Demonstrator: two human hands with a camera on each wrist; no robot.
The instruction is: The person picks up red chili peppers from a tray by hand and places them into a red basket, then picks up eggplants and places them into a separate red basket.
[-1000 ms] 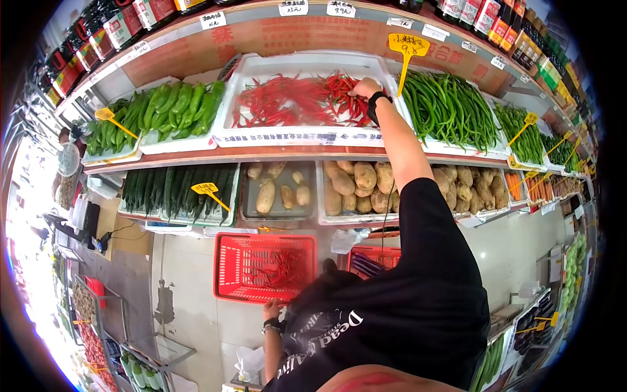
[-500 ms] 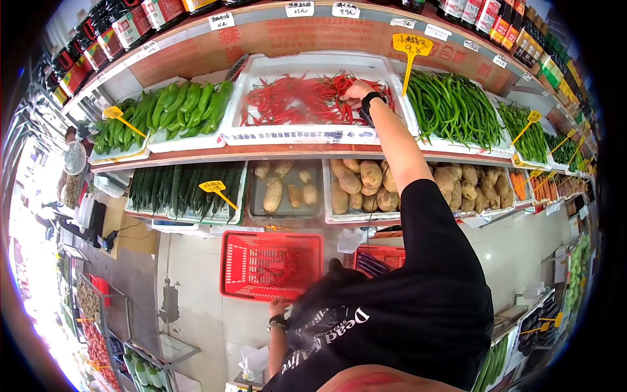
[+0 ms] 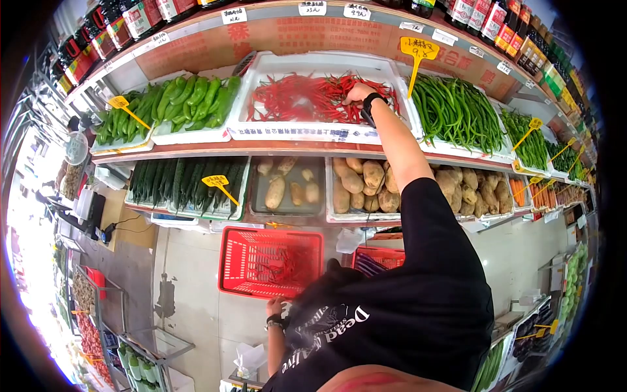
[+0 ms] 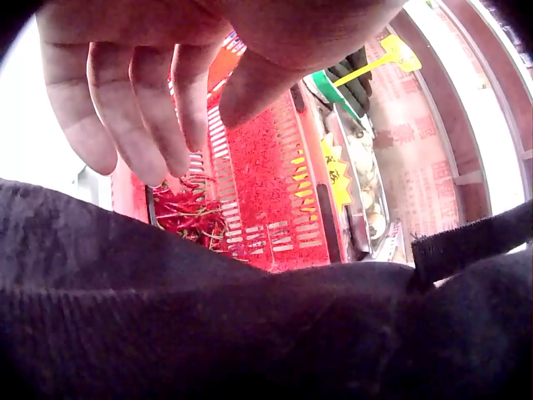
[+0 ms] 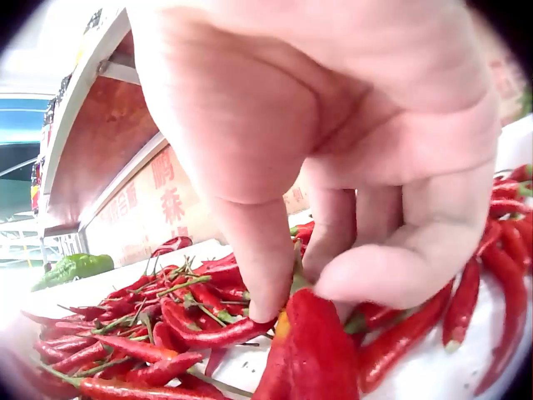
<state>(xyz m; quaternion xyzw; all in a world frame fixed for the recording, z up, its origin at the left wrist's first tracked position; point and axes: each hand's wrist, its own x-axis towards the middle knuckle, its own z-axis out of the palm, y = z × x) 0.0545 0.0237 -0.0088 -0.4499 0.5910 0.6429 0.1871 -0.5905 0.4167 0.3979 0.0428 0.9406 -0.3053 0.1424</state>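
Note:
In the white foam box (image 3: 313, 135) on the upper shelf lie thin red chillies (image 3: 281, 98). My right hand (image 3: 357, 93) reaches into their right part. In the right wrist view that hand (image 5: 333, 167) pinches a red chilli (image 5: 312, 354) near its stem between thumb and fingers, with more chillies around it. Below the shelf, a red basket (image 3: 228, 261) holds a small heap of red chillies (image 3: 281, 262). My left hand (image 3: 275, 306) is at the basket's near edge; the left wrist view shows its fingers (image 4: 154, 108) loosely bent over the basket, gripping nothing visible.
Green peppers (image 3: 196, 101) lie left of the foam box, long green chillies (image 3: 457, 111) right of it, beside a yellow price sign (image 3: 418, 48). Cucumbers (image 3: 176, 183) and potatoes (image 3: 372, 175) fill the lower shelf. A second red basket (image 3: 392, 256) stands beside my body. Bottles (image 3: 173, 8) line the top shelf.
My right hand has moved slightly left within the chillies since the earliest frame. The shelves and basket have shifted a little to the right in the head view. My left hand remains by the basket.

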